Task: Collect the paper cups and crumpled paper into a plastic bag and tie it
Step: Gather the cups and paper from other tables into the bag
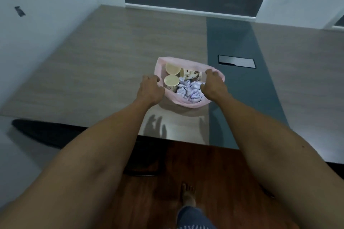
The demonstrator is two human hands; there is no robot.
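Pink bag (186,102) sits on the counter (93,72), near the front edge, mouth open upward. Inside: three dotted cups (171,81), two upright at the left with pale interiors showing, one tipped on its side at the back right; crumpled paper (189,90) fills the front right of the bag, touching the cups. No cups or paper visible loose on the counter, so collection looks complete; the step in hand is judged to be closing and tying.

Left hand (149,90) is at the bag's left rim, fingers curled; whether they actually pinch the plastic cannot be told from this angle. Right hand (214,84) is at the right rim, fingers curled down over the edge, apparently gripping the film, thumb towards the paper.

To do it well: gather enough rim in each hand to leave two long tails, lift slightly so the contents settle below the mouth, press the upright cups down if they stand proud, then cross the tails and knot. Thin film may tear if pulled against a cup rim; the tipped cup could spill out if the bag leans.

Counter: pale wood-grain top with a dark grey band running front to back, the bag partly overlapping its left edge. A dark rectangular cable hatch (236,61) is set in the band, beyond the bag. White walls on both sides, a dark panel at the far end. Floor (214,173) below is reddish wood; a bare foot (188,194) shows.
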